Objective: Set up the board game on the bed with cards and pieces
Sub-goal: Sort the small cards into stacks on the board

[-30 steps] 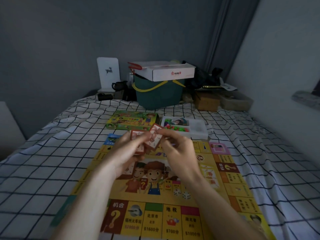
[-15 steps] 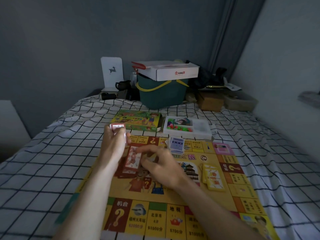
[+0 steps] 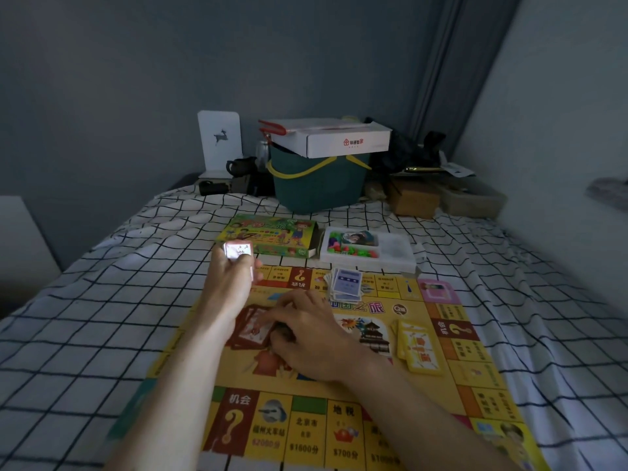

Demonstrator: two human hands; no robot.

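The left hand point(image 3: 232, 287) is reaching out over the far left edge of the game board point(image 3: 339, 385), its back turned to the camera and its fingers curling round a small pack of cards point(image 3: 238, 250) that is catching the light above the knuckles. Just right of it and nearer, the right hand point(image 3: 306, 329) is lying palm down on the middle of the board, its fingers bent and pressing on a loose pile of red cards point(image 3: 253, 329) lying flat there; whether they are pinching a card cannot be told. Farther right and toward the far edge, a stack of blue cards point(image 3: 345, 283) is sitting on the board, and near the right border a stack of yellow cards point(image 3: 419, 348) is lying slightly fanned, well apart from the right hand. Beyond the board's far edge, the green game box point(image 3: 272, 237) is lying on the left and the white tray of coloured pieces point(image 3: 368, 248) just beside it on the right, both resting on the checked bedsheet point(image 3: 85, 317). Open sheet is stretching away on both sides of the board. At the far end of the bed a green basket point(image 3: 319, 185) is carrying a white carton point(image 3: 339, 137).
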